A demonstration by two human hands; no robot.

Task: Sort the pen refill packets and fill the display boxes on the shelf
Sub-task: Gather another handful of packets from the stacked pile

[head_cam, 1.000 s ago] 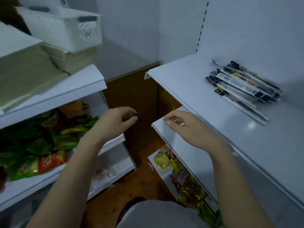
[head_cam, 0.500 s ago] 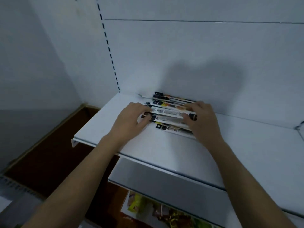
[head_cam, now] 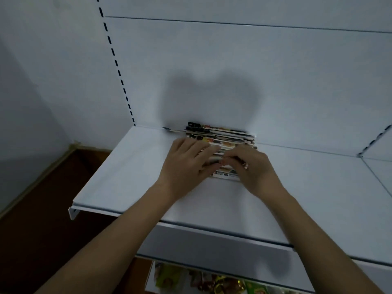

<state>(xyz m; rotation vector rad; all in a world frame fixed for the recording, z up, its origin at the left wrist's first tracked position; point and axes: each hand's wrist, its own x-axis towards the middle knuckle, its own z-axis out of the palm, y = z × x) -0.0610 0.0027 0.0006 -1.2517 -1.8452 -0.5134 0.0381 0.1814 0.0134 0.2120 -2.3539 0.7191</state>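
A pile of long, narrow pen refill packets [head_cam: 220,135] lies against the back panel on a white shelf [head_cam: 131,177]. Both hands are on the near half of the pile, close together. My left hand [head_cam: 186,164] lies over the packets' left part, its fingers fairly straight and pointing right. From the right, my right hand [head_cam: 253,166] comes in with its fingers curled, their tips pinching the packets mid-pile. The hands hide the packets beneath them.
The white back panel has a slotted upright [head_cam: 118,71] at the left. A second shelf [head_cam: 379,172] adjoins on the right. Below, a lower shelf holds colourful snack packets [head_cam: 212,281]. Brown floor [head_cam: 42,209] shows at the left.
One second ago both hands hung in the air left of the shelf. They then reached the pile's two ends, and now they have closed in toward its middle. The view has also come nearer.
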